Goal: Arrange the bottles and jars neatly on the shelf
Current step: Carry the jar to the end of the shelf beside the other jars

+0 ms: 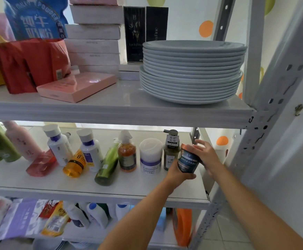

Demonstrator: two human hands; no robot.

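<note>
I have the jar point(188, 159) held tilted at the right end of the middle shelf point(129, 186), just in front of a dark olive pump bottle point(170, 154) and near a white tub point(151, 156) with a purple band. The jar is squat and dark teal, with a copper lid and a label of pale lettering. My left hand point(178, 175) grips it from below, fingers curled round its base. My right hand point(207, 155) lies against its right side, fingers loosely spread rather than clasping.

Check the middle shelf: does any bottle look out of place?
Yes. The red bottle, the orange bottle and the green bottle lean or lie askew, not upright. The left hand holds a jar, tilted.
</note>
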